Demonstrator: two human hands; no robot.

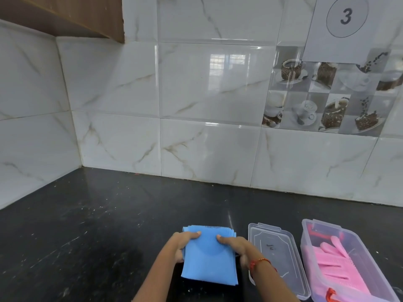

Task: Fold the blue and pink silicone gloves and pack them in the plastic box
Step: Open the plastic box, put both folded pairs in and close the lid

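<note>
The folded blue silicone glove (209, 261) lies on the black counter near the front edge, its bristled end pointing to the wall. My left hand (182, 243) grips its left side and my right hand (236, 245) grips its right side, thumbs pressing on top. To the right stands the clear plastic box (362, 243) with the pink silicone glove (337, 261) lying flat inside it. The box's clear lid (272, 236) lies between the blue glove and the box.
The black stone counter (98, 225) stretches to the left and back, ending at white marble-pattern wall tiles (207, 149). A wooden cabinet (76, 14) hangs at the upper left. A red latch (330, 294) shows at the box's near end.
</note>
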